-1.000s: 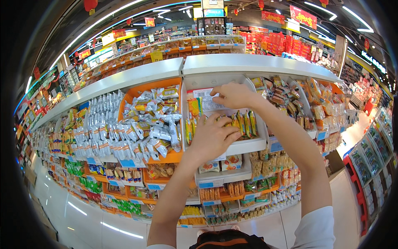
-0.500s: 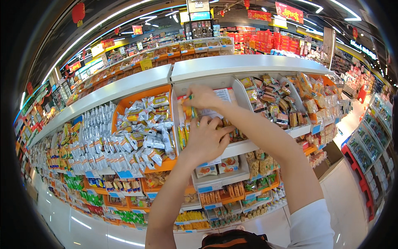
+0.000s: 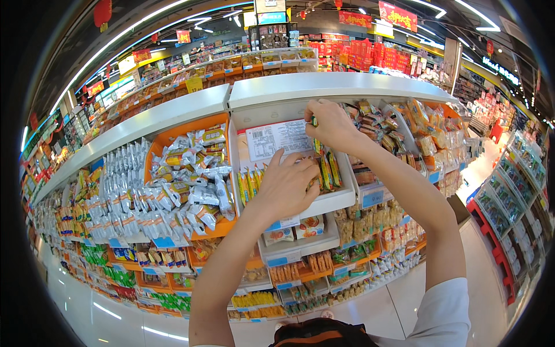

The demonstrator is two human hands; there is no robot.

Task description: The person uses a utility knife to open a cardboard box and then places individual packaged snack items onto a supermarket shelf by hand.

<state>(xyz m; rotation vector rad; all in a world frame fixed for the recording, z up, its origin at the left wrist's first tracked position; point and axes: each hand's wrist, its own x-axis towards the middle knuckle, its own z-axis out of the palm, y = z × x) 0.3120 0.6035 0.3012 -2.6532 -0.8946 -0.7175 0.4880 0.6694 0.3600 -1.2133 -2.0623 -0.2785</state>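
Observation:
In the middle, a white display bin (image 3: 335, 200) holds slim yellow-and-green wrapped snack packets (image 3: 330, 169) standing in a row along its front. My left hand (image 3: 284, 186) lies over the row, fingers spread and bent down onto the packets; its palm hides some of them. Over the bin's right side, my right hand (image 3: 335, 126) pinches a small yellow-and-green snack packet (image 3: 313, 122), mostly covered by the fingers. A printed sheet (image 3: 276, 140) lies behind the row on the bin's floor.
Left of the bin, an orange bin (image 3: 151, 155) is heaped with silver and yellow packets. To the right stand bins of wrapped cakes (image 3: 374, 122). A white ledge (image 3: 341, 82) runs behind. Lower shelves hold more snacks; a glass-fronted case (image 3: 509, 202) stands at right.
My right hand has moved from the bin's left side to its right, uncovering the printed sheet and the left packets. My left hand stays over the row; the view has shifted slightly.

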